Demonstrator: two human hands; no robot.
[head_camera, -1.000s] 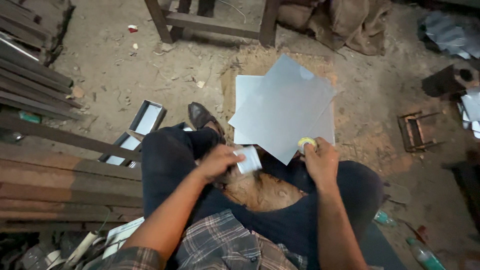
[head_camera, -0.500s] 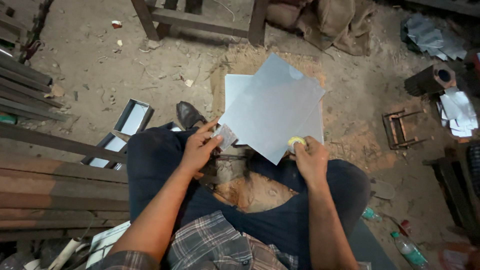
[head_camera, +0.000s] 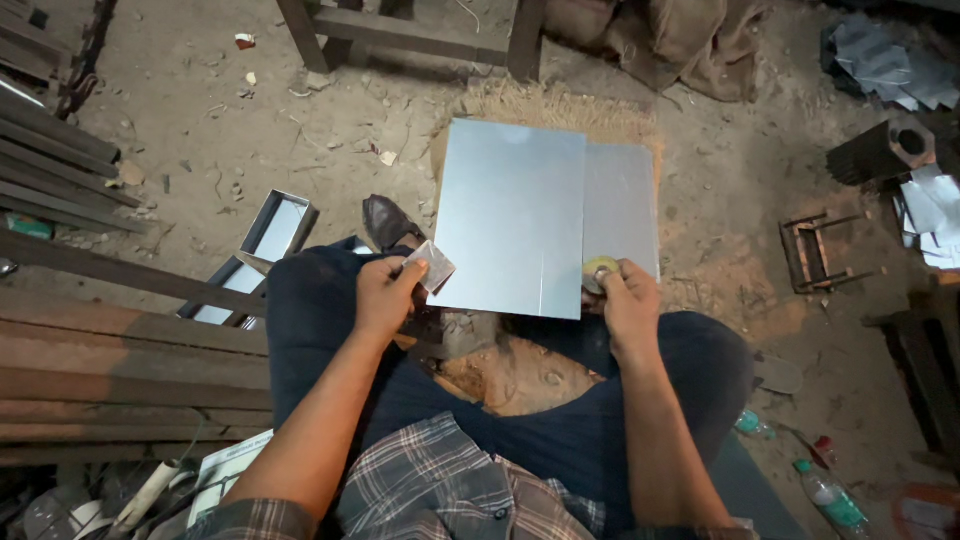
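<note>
Seen from the head camera, a grey metal sheet (head_camera: 515, 215) lies flat on a second sheet (head_camera: 622, 205) over a straw mat (head_camera: 545, 105) in front of my knees. My left hand (head_camera: 385, 295) grips a small square metal piece (head_camera: 430, 265) at the top sheet's near left corner. Pinched in my right hand (head_camera: 630, 300) is a small round yellow-rimmed object (head_camera: 598, 270), at the sheet's near right corner. I sit with both legs in dark trousers.
Open metal boxes (head_camera: 265, 245) lie at left beside a dark shoe (head_camera: 385, 220). Rusty metal bars (head_camera: 110, 350) are stacked at far left. A wooden bench frame (head_camera: 415, 30) stands ahead. A small metal stand (head_camera: 815, 250), scrap sheets (head_camera: 890, 65) and plastic bottles (head_camera: 830, 500) are at right.
The top sheet, tilted like a diamond before, now lies square over the lower sheet. My left hand has come off the sheet's edge and now holds the small metal piece up.
</note>
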